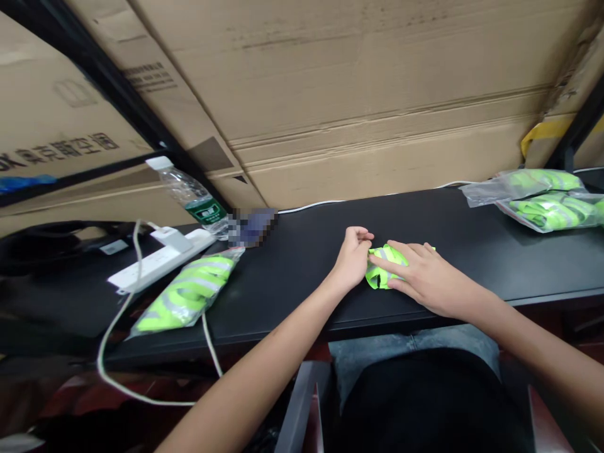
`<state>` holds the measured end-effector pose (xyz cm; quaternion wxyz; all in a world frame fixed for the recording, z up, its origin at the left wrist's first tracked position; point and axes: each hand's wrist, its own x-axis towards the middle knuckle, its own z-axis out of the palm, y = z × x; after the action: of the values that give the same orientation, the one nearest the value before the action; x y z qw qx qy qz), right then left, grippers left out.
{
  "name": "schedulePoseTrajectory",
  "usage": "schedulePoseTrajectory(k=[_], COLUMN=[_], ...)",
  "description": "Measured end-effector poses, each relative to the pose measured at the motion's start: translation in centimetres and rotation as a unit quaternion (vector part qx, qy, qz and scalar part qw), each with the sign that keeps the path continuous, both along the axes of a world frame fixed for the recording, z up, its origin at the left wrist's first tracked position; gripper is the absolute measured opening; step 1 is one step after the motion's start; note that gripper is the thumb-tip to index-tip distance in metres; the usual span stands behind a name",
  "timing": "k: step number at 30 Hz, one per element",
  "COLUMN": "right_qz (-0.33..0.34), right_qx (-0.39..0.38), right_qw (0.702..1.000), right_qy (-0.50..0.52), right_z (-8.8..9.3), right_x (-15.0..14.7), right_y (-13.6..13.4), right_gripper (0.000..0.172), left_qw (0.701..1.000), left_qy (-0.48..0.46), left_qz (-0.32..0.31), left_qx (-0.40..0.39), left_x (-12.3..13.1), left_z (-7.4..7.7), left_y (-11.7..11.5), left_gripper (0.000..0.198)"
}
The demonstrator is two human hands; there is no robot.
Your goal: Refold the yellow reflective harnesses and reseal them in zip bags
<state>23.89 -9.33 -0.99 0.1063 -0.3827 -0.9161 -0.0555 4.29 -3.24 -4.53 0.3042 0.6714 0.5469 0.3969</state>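
A small folded bundle of neon yellow-green reflective strapping [376, 277] with silver stripes lies on the black tabletop in front of me. My left hand [353, 257] is at its left edge, fingers curled inward against it; the fingertips are partly hidden. Across the bundle's right side and top rests my right hand [427, 277], its fingers stretched out and apart, pressing on the material and covering part of it.
At left are a bagged neon bundle [189, 296], a white power strip [163, 261] with a trailing cable, and a tilted water bottle [195, 198]. More bagged neon bundles [550, 211] lie at right. Cardboard boxes [377, 75] stand behind the black table [292, 270].
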Motion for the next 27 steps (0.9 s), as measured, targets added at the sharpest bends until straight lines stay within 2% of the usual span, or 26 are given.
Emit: schedulePoseTrajectory(k=[2,4,6,9,13,16,19,22,25,27], right_qz=[0.006,0.001,-0.022,-0.089,-0.147,-0.150,-0.143,-0.131,-0.126,-0.124], right_qx=[0.001,0.006,0.014,0.023,0.028,0.025,0.015,0.002,-0.004,-0.005], right_qw=[1.000,1.000,1.000,0.996,0.989,0.988,0.989,0.991,0.990,0.990], right_qy=[0.000,0.001,-0.002,-0.008,-0.001,0.012,0.026,0.041,0.058,0.068], right_z=[0.1,0.0,-0.3,-1.0,-1.7,-1.8,-1.6,-1.3,-0.9,-0.8], right_x=[-0.1,0.0,0.4,1.8,4.1,5.0,5.0,4.8,4.7,4.7], right_y=[0.0,0.2,0.7,1.7,2.3,1.8,1.0,0.4,0.0,-0.2], right_gripper=[0.043,0.040,0.041,0.044,0.048,0.055,0.063,0.068,0.071,0.073], left_qw=[1.000,0.999,0.996,0.985,0.966,0.952,0.933,0.895,0.857,0.841], left_qy=[0.010,0.038,0.079,0.147,0.221,0.257,0.291,0.336,0.368,0.381], left_qz=[0.024,0.022,-0.004,-0.062,-0.102,-0.122,-0.173,-0.263,-0.331,-0.353], left_qx=[0.002,0.012,0.031,0.063,0.089,0.111,0.119,0.127,0.146,0.152], left_x=[-0.2,-0.2,-0.1,0.2,1.0,2.7,6.2,11.5,17.5,20.8], left_z=[0.5,1.2,1.9,2.5,3.0,3.8,5.2,6.5,7.2,7.3], left_y=[-0.2,-0.8,-1.8,-3.1,-2.8,-0.3,3.8,8.1,11.4,12.9], left_gripper=[0.018,0.019,0.018,0.016,0.022,0.025,0.028,0.028,0.042,0.055])
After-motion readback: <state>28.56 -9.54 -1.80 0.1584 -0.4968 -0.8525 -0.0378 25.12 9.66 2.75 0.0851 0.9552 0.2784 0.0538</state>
